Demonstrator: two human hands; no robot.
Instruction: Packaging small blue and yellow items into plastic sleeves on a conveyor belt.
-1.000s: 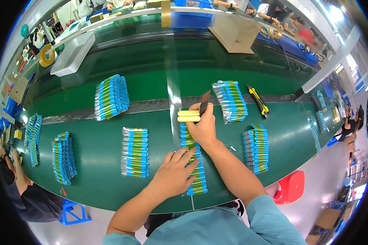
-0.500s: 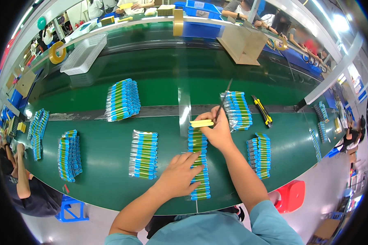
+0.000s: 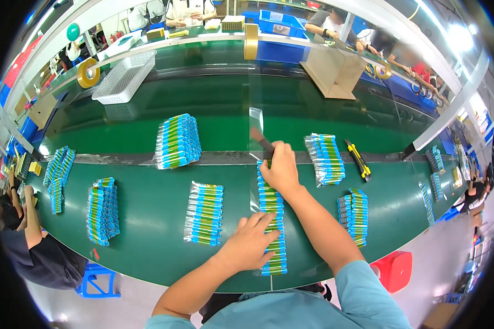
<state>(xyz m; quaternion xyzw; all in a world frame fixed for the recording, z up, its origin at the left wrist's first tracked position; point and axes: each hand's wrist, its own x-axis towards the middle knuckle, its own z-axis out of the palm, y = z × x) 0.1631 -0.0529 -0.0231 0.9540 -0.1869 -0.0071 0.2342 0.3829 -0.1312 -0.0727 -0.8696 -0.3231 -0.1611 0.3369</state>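
A long column of blue-and-green packets (image 3: 272,205), set side by side in clear film, runs up the table in front of me. My left hand (image 3: 251,241) lies on its lower part from the left, fingers spread. At the column's top end, my right hand (image 3: 281,169) is closed round a slim dark tool (image 3: 266,145) that points up and left. Motion blurs the tool's tip, so its kind is unclear. Clear film (image 3: 254,189) shows along the column's left edge. Nearest on the left is a flat bundle of similar packets (image 3: 204,214).
More bundles lie around: a thick stack (image 3: 178,141), a left pile (image 3: 102,211), and two on the right (image 3: 326,159) (image 3: 353,216). A yellow-black utility knife (image 3: 358,160) lies right. Beyond stand a white basket (image 3: 125,77) and a brown box (image 3: 333,71). A co-worker sits left.
My right hand has moved left to the column's top, and the tool has swung from pointing up-right to up-left. The yellow strips seen at that hand no longer show. The left hand stays on the packets.
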